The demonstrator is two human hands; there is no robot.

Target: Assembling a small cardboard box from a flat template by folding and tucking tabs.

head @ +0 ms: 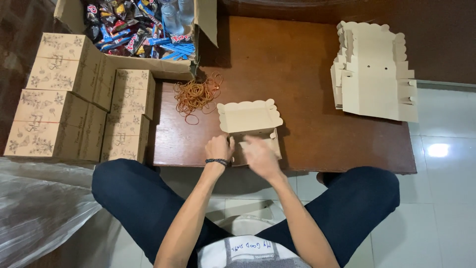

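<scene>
Seated at a low wooden table (307, 74), you work a small kraft cardboard box (250, 130) at its near edge, scalloped lid (249, 117) standing open and tilted away from you. Your left hand (218, 148), a dark braided bracelet (216, 161) at the wrist, is closed against the box's left front corner, fingers curled on the card. Your right hand (259, 155) lies across the front wall, blurred; whether it presses a flap or only rests there cannot be told.

By the look of it the box is partly made: walls up, lid unshut, nothing visible inside, no band around it. Left of the box, off the table's edge, several finished boxes (79, 99) printed with floral line drawings sit stacked in two columns, lids closed. To the far right of the box lies a stack of flat, unfolded blanks (374, 74) with the same scalloped edges, so a good share of folding appears left.

Just beyond the box and to its left sprawls a loose heap of orange rubber bands (197, 94). Behind that, a large open carton (148, 67) holds wrapped snacks (129, 27) and clear plastic cups (177, 15). A crumpled clear plastic sheet (42, 208) lies on the floor, left of your knee.

Nothing stands between your hands and the box; bands and blanks lie well apart from it.
</scene>
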